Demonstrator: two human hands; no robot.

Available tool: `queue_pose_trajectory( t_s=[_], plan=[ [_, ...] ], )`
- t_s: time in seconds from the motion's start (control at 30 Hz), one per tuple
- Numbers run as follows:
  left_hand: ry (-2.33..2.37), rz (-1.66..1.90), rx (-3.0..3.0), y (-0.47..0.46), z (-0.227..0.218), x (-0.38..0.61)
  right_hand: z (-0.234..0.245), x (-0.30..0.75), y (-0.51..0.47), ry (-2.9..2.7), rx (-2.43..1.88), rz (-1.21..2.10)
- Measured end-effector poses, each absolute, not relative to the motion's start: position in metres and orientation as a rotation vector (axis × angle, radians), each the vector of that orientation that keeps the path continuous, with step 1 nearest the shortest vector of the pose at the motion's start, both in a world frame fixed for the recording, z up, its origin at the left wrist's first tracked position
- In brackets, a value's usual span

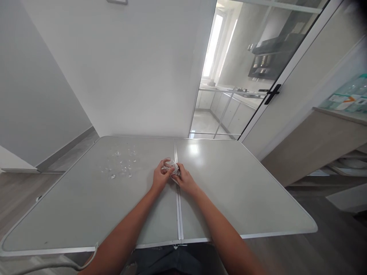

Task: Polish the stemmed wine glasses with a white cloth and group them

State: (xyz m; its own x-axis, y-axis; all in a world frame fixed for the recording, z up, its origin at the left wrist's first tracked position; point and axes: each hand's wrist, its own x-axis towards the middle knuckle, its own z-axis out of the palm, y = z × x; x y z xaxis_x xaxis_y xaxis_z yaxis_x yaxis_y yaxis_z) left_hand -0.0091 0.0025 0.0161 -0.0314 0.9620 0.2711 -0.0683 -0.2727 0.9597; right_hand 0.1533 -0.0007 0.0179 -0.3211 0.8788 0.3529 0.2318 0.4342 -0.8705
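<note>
While both forearms stretch out over the grey folding table (235, 191), the person's two hands meet near its middle, right over the metal seam (178, 214) that runs from the near edge to the far one. The left hand (160, 178) and the right hand (183, 179) are closed together around a small crumpled wad of white tissue (171, 166) (it could be thin plastic wrap; the view is too small to settle it). The left fingers (165, 169) curl over the wad from its left side and the right fingers (177, 169) pinch it from the right, so the fingers of both hands are bent in tight, with only the top of the wad showing between them. The wad sits just above or on the tabletop; whether it touches the surface cannot be told.

To the left of the hands, on the left half of the table, lies a scatter of small clear droplets or shreds (122, 166), well apart from the wad. A white cord (86, 259) loops past the table's near left corner. Behind the table stands a plain white wall (129, 68), and to its right a glass door with a black handle (272, 93) shows a kitchen beyond. A wooden shelf unit (321, 149) stands at the far right.
</note>
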Motion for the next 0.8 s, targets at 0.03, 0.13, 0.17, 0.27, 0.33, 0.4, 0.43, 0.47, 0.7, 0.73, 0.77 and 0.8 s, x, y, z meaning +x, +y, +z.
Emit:
queue_pose_trajectory(
  t_s=[0.03,0.13,0.17,0.27,0.33,0.4,0.43,0.47,0.7,0.73,0.77,0.8],
  plan=[
    [1.024,1.461,1.36,0.003,0.016,-0.01,0.018,0.152,-0.001,-1.77,-0.953,0.976],
    [0.942,1.499,1.261,0.007,0.012,-0.01,0.017,0.149,0.001,-1.546,-0.911,1.339],
    [0.885,1.498,1.194,0.009,0.01,-0.009,0.018,0.149,0.002,-1.452,-0.882,1.501],
    [0.737,1.46,1.059,0.011,0.005,-0.003,0.019,0.155,0.005,-1.306,-0.793,1.835],
    [0.75,1.484,1.053,0.012,0.003,-0.001,0.02,0.159,0.005,-1.424,-0.802,1.739],
    [0.83,1.547,1.088,0.013,0.002,-0.001,0.022,0.161,0.005,-1.612,-0.917,1.393],
    [0.864,1.575,1.107,0.014,0.002,-0.002,0.023,0.161,0.005,-1.683,-0.99,1.193],
    [0.887,1.595,1.117,0.014,0.001,-0.003,0.024,0.16,0.004,-1.727,-1.057,1.023],
    [0.849,1.505,0.945,0.017,-0.001,-0.006,0.022,0.152,0.003,-1.534,-0.928,1.555],
    [0.823,1.483,0.935,0.017,-0.001,-0.005,0.022,0.152,0.003,-1.474,-0.89,1.686],
    [0.804,1.476,0.932,0.017,-0.001,-0.005,0.022,0.152,0.003,-1.446,-0.87,1.744],
    [0.798,1.483,0.939,0.017,0.0,-0.005,0.022,0.153,0.003,-1.465,-0.868,1.719]
  ],
)
